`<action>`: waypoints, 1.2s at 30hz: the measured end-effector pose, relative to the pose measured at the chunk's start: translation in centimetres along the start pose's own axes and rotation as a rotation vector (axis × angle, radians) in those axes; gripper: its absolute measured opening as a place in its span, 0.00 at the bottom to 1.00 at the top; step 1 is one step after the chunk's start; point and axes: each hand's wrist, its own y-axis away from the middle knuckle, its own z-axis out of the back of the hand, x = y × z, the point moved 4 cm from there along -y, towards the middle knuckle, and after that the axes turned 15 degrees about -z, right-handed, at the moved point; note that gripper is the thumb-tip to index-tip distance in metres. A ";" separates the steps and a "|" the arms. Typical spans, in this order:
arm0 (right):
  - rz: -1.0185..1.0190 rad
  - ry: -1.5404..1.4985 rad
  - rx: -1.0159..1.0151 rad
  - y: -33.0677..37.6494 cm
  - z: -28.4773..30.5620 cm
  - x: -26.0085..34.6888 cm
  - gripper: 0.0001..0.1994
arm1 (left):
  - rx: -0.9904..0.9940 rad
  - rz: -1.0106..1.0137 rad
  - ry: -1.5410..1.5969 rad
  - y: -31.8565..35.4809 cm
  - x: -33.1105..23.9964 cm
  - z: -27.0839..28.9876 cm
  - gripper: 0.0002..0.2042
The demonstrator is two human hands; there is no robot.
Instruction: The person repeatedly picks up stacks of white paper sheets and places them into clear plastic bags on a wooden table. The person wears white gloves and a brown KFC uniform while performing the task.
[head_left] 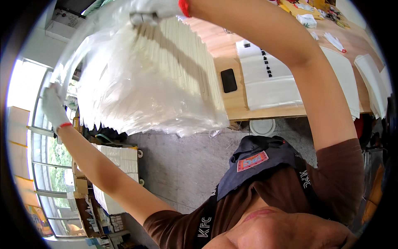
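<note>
Both my hands wear white gloves with red cuffs. My left hand point(53, 106), far out at the left, is closed on the edge of a clear plastic film point(103, 83). At the top, my right hand point(151, 11) has its fingers curled on the same film, partly blurred behind its folds. The film hangs loose and crumpled over the near left side of a large pile of off-white sheets point(176, 45), stacked in many thin layers on the table. Just right of the pile lies a black phone point(229, 80).
On the wooden table point(238, 112) lie a white plastic bag with black print point(269, 79), white sheets point(369, 79) and a spare glove point(334, 41). A white round lid or bucket point(262, 127) stands below the table edge. White stacks on a wheeled cart point(118, 162) stand near my left arm.
</note>
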 end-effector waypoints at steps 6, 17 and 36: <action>-0.449 0.110 -0.127 10.0 0.4 3.5 0.15 | -0.169 0.100 0.356 15.2 4.2 -9.2 0.25; -0.850 -0.479 -0.874 48.4 2.4 -12.3 0.15 | 0.652 -0.470 0.965 52.3 -20.5 -29.5 0.12; -1.089 -0.186 -1.236 47.2 1.1 -19.5 0.19 | 1.236 -0.457 0.915 38.8 -35.3 -41.4 0.20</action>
